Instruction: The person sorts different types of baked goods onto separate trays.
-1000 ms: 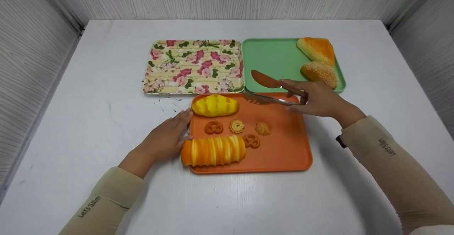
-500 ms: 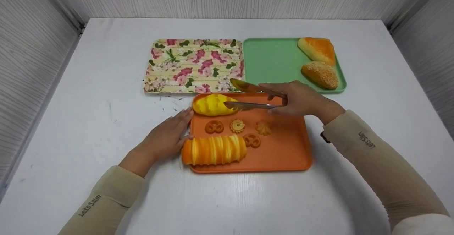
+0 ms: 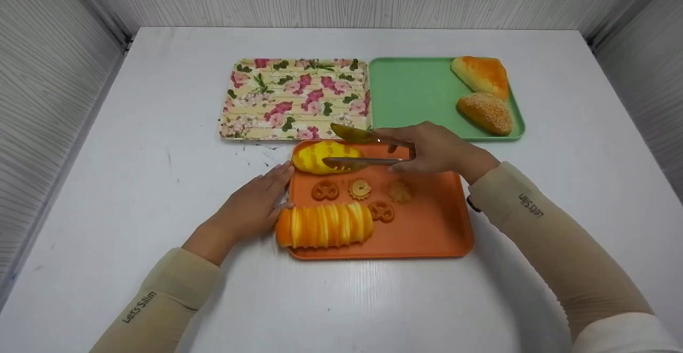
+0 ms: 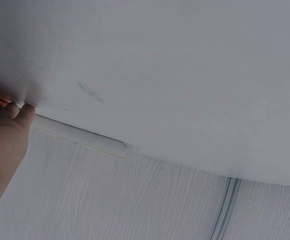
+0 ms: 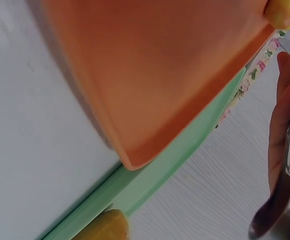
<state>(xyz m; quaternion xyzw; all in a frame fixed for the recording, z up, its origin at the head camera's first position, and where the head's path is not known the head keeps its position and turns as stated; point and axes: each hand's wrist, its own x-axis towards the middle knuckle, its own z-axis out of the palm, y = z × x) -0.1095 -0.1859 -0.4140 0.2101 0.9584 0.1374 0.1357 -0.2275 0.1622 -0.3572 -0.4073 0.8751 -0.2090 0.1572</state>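
Left hand: fingers straight, resting flat on the surface against the 9 o'clock edge of the orange tray, beside the striped loaf. Yellow bun: at the tray's 11 o'clock corner, between the tips of the tongs. Right hand: grips the tongs, at 3 o'clock of the bun
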